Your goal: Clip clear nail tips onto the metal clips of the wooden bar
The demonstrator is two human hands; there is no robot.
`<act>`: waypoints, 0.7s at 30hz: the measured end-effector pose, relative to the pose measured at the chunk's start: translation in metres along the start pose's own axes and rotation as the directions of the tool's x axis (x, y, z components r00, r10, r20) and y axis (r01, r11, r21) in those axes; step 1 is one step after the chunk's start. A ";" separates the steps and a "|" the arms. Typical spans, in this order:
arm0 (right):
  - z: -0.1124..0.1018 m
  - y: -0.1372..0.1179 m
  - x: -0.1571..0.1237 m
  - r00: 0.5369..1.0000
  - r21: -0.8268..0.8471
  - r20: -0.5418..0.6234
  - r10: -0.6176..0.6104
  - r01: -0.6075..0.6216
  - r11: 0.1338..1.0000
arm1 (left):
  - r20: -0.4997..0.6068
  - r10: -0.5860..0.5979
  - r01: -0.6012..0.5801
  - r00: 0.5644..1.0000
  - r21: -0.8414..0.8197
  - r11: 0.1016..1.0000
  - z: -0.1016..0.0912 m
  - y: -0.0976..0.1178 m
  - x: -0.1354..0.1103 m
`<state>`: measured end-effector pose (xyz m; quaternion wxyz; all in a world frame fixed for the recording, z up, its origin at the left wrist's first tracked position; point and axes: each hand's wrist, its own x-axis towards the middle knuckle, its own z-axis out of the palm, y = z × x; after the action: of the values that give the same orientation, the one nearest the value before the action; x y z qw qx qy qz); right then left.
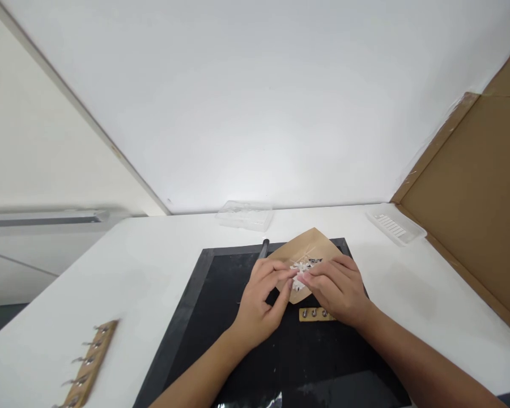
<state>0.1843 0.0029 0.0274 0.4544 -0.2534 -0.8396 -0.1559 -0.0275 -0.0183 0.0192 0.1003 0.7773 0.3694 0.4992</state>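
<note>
White pieces (298, 284): a small loose cluster, lying between the two hands, straight beyond the wrists and right at the fingertips. No single long axis is showing; neither hand is clearly nearer, both sets of fingertips reaching the cluster from opposite sides.

Left hand (263, 292): coming in from the left, index finger and thumb drawing close together at the pieces. Right hand (338, 288): meeting it from the right, fingers bunching, tips touching the pieces. Whether either hand is gripping a piece, one cannot tell; the fingers are hiding it.

Paper (315, 238): brown, lying under the pieces, one corner pointing to the wall (263, 113), the opposite one toward the person. Sticks (308, 251): thin, pale, lying on the paper beyond the pieces.

Near hook strip (317, 317): wooden, lying crosswise below the paper, its right end running up to the right hand. Rod (264, 247): dark, showing beyond the left hand. Board (212, 306): black, lying beneath all these.

Bench (402, 283): white, carrying the board; also a clear box (244, 216) by the wall, a slotted tray (411, 233) at right and a second hook strip (94, 362), slanting, at left. Cardboard (471, 209): standing at far right.
</note>
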 end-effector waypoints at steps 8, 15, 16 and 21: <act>-0.008 -0.006 0.005 0.994 -0.062 -0.041 -0.103 0.100 0.993 | 0.017 -0.102 0.104 0.995 -0.198 0.975 -0.001 0.004 -0.001; -0.007 -0.002 -0.002 0.990 0.054 -0.019 -0.143 0.144 0.988 | 0.072 -0.192 0.206 0.979 -0.325 0.923 0.002 0.003 -0.002; -0.007 -0.001 -0.003 0.989 0.070 -0.013 -0.146 0.146 0.987 | 0.087 -0.197 0.215 0.976 -0.353 0.910 0.002 0.003 -0.002; -0.007 -0.001 -0.002 0.992 0.103 -0.003 -0.128 0.127 0.987 | 0.138 -0.214 0.253 0.967 -0.436 0.864 0.002 0.005 -0.003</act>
<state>0.1893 -0.0023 0.0298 0.4544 -0.1757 -0.8619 -0.1408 -0.0240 -0.0235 0.0193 0.3529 0.7029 0.3306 0.5216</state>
